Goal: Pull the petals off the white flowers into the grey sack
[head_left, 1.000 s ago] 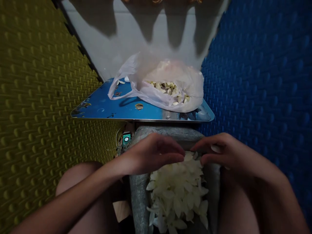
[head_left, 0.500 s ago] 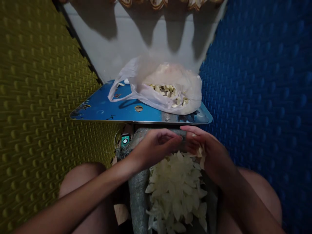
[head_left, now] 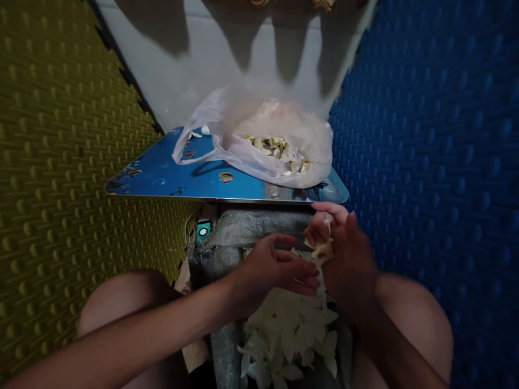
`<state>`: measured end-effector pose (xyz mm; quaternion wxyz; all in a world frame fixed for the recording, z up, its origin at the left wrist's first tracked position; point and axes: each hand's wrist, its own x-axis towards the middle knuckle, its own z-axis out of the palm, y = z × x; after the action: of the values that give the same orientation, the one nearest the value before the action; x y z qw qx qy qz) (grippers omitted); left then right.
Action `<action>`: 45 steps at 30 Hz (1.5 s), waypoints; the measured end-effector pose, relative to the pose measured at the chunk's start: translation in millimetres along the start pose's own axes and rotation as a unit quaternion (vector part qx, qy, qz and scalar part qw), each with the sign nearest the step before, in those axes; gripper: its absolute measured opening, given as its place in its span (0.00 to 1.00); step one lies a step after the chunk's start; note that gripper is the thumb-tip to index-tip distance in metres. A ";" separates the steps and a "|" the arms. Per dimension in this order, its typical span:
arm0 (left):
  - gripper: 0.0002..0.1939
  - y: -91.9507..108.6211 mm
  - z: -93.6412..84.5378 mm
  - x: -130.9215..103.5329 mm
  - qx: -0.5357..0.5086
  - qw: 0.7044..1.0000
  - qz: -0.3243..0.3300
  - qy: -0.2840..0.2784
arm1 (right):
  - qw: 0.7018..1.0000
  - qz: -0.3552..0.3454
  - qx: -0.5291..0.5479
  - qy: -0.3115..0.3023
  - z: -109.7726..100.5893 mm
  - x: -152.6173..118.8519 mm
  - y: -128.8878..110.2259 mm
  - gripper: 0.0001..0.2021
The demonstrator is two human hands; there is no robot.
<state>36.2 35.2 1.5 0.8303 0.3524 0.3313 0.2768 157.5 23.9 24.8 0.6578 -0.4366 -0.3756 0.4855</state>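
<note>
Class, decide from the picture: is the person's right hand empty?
No, the right hand has pale flower pieces in it, showing by its curled fingers.

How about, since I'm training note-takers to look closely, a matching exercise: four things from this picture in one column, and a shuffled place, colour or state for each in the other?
Things
1. Plastic bag
2. Right hand
3. Heap of white flowers
4. Studded mat on the left

Places, colours, states
A. Dull yellow
B. Just below the left hand in the picture
C. Lying on the blue tabletop
D. Has pale flower pieces in it

Right pairs: 1-C, 2-D, 3-B, 4-A
</note>
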 end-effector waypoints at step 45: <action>0.05 23.2 -6.9 -19.9 0.347 0.860 0.333 0.169 | 0.987 0.154 0.007 -0.037 -5.5 0.4 19.8 0.14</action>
<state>13.3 38.0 22.7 0.4437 0.6547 0.4041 0.4596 156.5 26.1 4.3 0.5640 -0.4660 -0.3247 0.5994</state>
